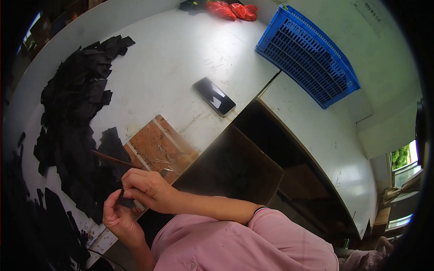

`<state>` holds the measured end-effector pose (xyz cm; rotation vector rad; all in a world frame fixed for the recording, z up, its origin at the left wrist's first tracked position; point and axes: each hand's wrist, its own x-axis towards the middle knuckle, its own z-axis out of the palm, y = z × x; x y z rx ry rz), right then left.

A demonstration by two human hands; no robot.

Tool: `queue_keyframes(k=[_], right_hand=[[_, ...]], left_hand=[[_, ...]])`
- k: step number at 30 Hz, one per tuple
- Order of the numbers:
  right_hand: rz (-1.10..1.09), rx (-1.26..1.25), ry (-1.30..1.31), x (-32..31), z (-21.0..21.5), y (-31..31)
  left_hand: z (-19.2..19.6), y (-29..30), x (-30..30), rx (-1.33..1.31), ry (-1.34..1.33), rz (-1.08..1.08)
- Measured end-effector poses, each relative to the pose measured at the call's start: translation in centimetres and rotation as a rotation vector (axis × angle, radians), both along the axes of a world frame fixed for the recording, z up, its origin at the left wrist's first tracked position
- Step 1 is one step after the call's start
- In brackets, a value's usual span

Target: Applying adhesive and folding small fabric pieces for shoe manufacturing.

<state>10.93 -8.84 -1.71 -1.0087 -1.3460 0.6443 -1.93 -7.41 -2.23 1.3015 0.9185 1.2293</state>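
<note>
At the near left edge of the table, my two hands meet over a small black fabric piece (pixel 125 199). My left hand (pixel 121 221) pinches it from below between thumb and fingers. Curled over its upper side is my right hand (pixel 151 189), thumb and fingertips closed on the same piece. A thin reddish-brown strip or stick (pixel 115 159) points left from behind the right hand; whether that hand grips it is hidden. Just beyond lies a brown board (pixel 156 140) with pale bands and a worn surface. Black flat pieces (pixel 77 95) are heaped in a long curved pile to the left.
A phone (pixel 214 96) lies dark side up on the white table (pixel 158 58). Red plastic bags (pixel 230 10) sit at the far edge. A blue plastic crate (pixel 307 54) stands at the far right. More black pieces (pixel 52 226) lie near left.
</note>
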Motion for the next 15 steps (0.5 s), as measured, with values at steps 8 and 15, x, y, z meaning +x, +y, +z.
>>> queue_keyframes(k=[8, 15], right_hand=[[-0.146, -0.08, 0.066, -0.4, -0.9, 0.0], [0.217, -0.114, 0.308, 0.0, 3.8, -1.2]], left_hand=[[-0.5, 1.6, -1.6, -0.187, -0.305, -0.314], [-2.9, 3.2, -4.3, -0.304, -0.418, -0.228]])
